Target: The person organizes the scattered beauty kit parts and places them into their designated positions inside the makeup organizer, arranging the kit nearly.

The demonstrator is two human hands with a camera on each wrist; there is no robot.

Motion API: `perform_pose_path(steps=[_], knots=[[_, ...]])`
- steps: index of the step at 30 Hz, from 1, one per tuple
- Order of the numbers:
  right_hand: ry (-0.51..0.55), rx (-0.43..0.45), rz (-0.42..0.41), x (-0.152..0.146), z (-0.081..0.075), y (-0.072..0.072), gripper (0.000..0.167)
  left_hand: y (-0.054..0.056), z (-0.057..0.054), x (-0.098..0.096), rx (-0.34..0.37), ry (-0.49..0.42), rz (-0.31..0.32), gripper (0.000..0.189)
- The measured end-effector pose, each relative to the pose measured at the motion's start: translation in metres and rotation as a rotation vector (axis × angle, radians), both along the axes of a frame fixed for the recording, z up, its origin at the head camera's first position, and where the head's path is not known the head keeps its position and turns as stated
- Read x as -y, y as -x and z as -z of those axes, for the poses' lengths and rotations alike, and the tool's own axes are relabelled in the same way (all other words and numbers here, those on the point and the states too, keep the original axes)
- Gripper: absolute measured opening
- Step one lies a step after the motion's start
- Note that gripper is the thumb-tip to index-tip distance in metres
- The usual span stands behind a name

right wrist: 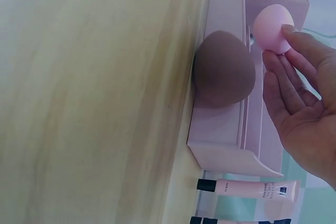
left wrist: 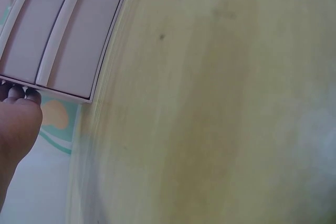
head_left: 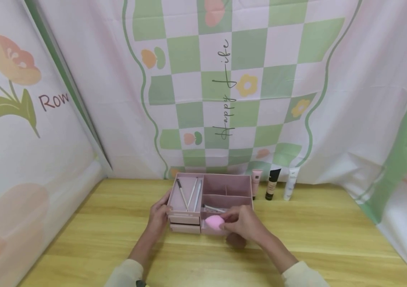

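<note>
A pink desktop organizer (head_left: 227, 175) stands on the wooden table. My left hand (head_left: 158, 215) grips its left side, thumb at the front corner; in the left wrist view the fingertips (left wrist: 32, 96) meet the side wall beside the two drawers (left wrist: 84, 32). Thumb and fingers of my right hand (head_left: 245, 223) pinch a light-pink egg-shaped makeup sponge (right wrist: 273, 29) over the organizer's front right compartment. Below that hand is a larger brown egg-shaped sponge (right wrist: 224, 69), close against the organizer's front. Slim brushes (head_left: 189, 194) lie in the top left tray.
Behind the organizer's right side stand a pink tube (head_left: 257, 177), a black-and-beige tube (head_left: 272, 185) and a white tube (head_left: 291, 184). White sticks (head_left: 213, 209) lie in a middle compartment. A patterned curtain (head_left: 218, 87) hangs along the table's back edge.
</note>
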State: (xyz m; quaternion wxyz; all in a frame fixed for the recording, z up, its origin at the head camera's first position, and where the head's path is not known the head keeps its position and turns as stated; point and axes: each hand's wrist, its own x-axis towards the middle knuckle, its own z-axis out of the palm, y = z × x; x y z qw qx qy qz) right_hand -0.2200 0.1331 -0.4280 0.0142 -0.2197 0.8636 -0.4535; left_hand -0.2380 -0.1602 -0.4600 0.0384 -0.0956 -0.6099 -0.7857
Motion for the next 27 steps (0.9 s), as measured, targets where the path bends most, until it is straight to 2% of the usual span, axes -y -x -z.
perform_pose_path(steps=[10, 21, 27], knots=[[-0.006, -0.016, 0.038, -0.001, 0.007, 0.008, 0.022, 0.0, 0.0, 0.001, -0.017, 0.008, 0.016, 0.072], [-0.048, 0.03, 0.065, 0.006, 0.017, 0.014, 0.019, -0.001, 0.0, 0.0, -0.004, -0.002, -0.003, 0.071], [-0.063, 0.04, 0.082, 0.007, 0.018, 0.014, 0.018, -0.001, 0.0, 0.0, -0.009, 0.016, 0.002, 0.072]])
